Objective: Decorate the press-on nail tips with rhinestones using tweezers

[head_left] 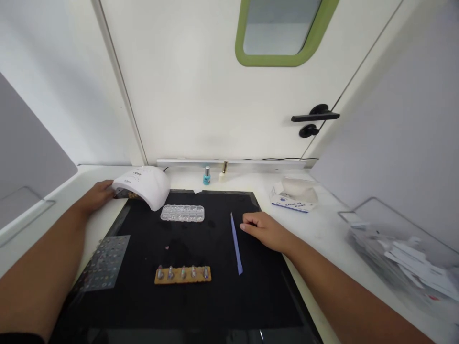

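My left hand (98,195) has its fingers at the left edge of a white nail lamp (152,184), gripping its side; the fingertips are partly hidden. My right hand (263,230) rests on the black mat (201,310) with its fingers curled in and nothing showing in them. Just left of it lies a purple tweezers-like tool (235,244), tip pointing away from me. A wooden strip (182,281) carries several decorated false nails (183,272). Beyond it sits a clear compartment case (182,213) with small bits inside. A tiny pinkish piece (167,248) lies between them.
On the mat's left is a clear sheet of small stickers (107,263). A blue bottle (207,176) and a cream, gold-capped bottle (223,172) stand at the back. To the right are an alcohol pads box (294,195) and a clear bin of packets (405,267).
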A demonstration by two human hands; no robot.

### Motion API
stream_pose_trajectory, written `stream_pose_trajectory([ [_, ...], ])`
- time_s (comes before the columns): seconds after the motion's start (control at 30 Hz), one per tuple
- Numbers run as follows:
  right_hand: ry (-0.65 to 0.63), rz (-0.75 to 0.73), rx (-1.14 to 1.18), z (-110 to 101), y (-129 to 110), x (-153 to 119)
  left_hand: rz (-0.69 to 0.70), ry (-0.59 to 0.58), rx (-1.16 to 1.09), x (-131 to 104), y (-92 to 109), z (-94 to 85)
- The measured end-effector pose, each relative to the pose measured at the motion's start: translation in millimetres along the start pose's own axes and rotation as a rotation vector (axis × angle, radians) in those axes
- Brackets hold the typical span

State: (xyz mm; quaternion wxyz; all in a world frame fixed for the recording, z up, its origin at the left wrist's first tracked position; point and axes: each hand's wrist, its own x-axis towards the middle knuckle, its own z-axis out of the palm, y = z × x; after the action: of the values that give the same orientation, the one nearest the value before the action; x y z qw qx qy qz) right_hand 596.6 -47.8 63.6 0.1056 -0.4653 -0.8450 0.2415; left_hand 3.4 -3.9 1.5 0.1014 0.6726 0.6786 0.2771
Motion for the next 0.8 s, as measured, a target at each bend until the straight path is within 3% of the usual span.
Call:
stream_pose_trajectory([
  [0.17,0.006,-0.001,0.005,2,2,0,-0.032,-0.084,-0.055,1,-2,-0.3],
  [0.8,0.012,-0.013,0.048,-2,-10,-5,-0.051,-0.098,-0.059,4,-4,-4.4],
])
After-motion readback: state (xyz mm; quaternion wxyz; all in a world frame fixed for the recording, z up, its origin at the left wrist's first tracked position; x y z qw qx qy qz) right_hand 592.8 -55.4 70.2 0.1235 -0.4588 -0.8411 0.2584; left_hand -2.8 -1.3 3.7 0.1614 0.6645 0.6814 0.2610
